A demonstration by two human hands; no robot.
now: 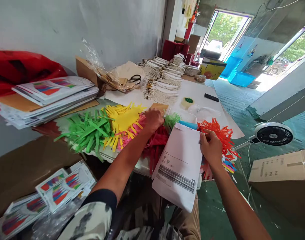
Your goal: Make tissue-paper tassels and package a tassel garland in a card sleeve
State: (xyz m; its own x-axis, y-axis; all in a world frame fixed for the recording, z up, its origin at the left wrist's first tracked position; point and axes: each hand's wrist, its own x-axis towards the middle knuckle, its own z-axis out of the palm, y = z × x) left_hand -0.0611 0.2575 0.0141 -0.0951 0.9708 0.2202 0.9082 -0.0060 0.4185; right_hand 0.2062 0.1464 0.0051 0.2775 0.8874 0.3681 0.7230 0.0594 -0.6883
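Note:
My right hand (211,146) pinches the right edge of a white printed paper packet (178,160), which hangs tilted over the table's front edge with a barcode near its lower end. My left hand (154,118) is closed over the pink tissue fringe (131,136), close to a brown paper piece (159,107). What its fingers hold is hidden. Left of it lie yellow fringe (126,118) and green fringe (89,130). Red-orange fringe (218,135) is beside my right hand. Pale green fringe (172,120) and a blue strip (188,125) show behind the packet.
A stack of printed packets (49,100) stands at left; more packets (64,190) lie below. Farther back are scissors (135,78), bundled white paper with strings (164,90), a tape roll (187,102) and a phone (211,97). A fan (274,134) and carton (282,166) stand right.

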